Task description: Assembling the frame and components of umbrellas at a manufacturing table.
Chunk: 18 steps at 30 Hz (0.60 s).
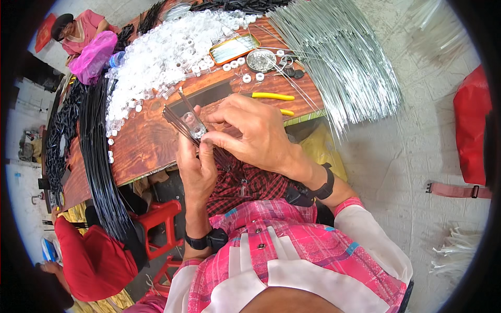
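Note:
My left hand (195, 167) is closed round a bundle of thin dark rods (175, 119), held upright over my lap at the table's front edge. Small clear plastic caps (193, 124) sit against the rods, between my two hands. My right hand (255, 133) comes in from the right, its thumb and fingers bent about the caps. The thumb tip touches the lowest one. How the rods pass through or beside the caps is too small to make out.
Loose clear and white caps (162, 57) heap on the wooden table (133, 151). Yellow-handled pliers (274, 96), a round tin (261, 61) and an orange-rimmed tray (235, 48) lie beyond my right hand. Silvery rods (344, 57) overhang the right; black rods (96, 135) hang left. Two people sit leftward.

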Tool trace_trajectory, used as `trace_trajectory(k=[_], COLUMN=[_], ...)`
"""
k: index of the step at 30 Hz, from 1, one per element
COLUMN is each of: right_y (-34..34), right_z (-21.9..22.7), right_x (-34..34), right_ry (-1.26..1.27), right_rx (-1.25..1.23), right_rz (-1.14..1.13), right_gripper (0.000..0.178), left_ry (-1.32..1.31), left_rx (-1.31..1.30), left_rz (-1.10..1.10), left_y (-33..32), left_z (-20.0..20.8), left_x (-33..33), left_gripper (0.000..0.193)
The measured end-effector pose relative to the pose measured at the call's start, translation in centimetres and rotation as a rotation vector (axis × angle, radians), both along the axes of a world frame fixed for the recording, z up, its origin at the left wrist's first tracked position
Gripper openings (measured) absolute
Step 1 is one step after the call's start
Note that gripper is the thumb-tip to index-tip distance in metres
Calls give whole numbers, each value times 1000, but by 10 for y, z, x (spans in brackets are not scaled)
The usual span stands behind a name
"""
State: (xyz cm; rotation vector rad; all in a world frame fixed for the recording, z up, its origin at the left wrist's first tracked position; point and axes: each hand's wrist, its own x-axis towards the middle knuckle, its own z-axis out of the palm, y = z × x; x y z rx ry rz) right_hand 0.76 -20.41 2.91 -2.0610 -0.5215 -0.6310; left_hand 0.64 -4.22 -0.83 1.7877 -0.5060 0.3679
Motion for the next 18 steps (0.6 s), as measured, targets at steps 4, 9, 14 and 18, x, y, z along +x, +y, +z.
trace_trajectory(k=[4,9,14,18], right_y=[5,9,-7,-31], right_z=[-4,-6,-3,-9], right_x=[-4,-10,-5,5], right_ry=[-153,-89,177,229], right_rx=[29,58,273,172], right_rz=[-68,-127,179,128], right_gripper=[16,11,14,15], left_ry=[55,19,105,231], left_rx=[2,58,-34,-170], left_rz=[15,41,-67,-243], left_y=[-1,-4,0,10], left_z=[2,-1,11,24], left_x=[-3,0,-4,-1], left_gripper=[39,34,34,38])
